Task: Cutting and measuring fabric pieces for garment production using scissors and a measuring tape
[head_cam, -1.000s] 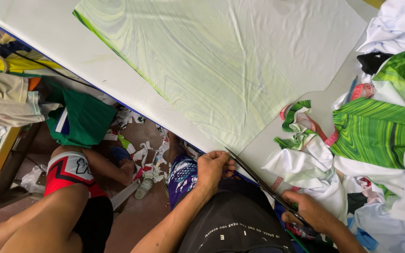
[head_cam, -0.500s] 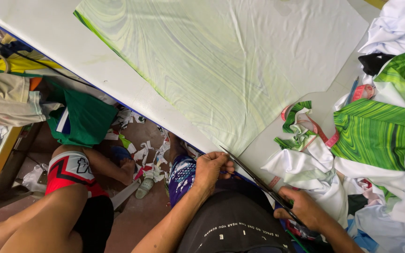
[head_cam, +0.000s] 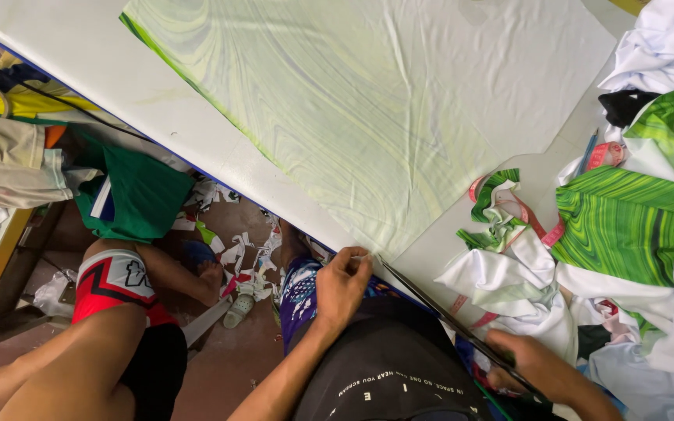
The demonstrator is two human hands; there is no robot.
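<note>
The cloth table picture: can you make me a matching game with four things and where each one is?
Things:
1. pale green cloth
2. left hand
3. right hand
4. striped green cloth

Places:
A. at the right side of the table, on a pile of clothes
B. pinching the near corner of the pale cloth
C. spread flat across the middle of the table
D. low at the table edge, by the end of a long dark strip

Pairs: 1-C, 2-B, 3-D, 4-A

Garment workshop: cutting table (head_cam: pixel 157 101), fabric panel (head_cam: pixel 384 101), scraps (head_cam: pixel 243 265).
</note>
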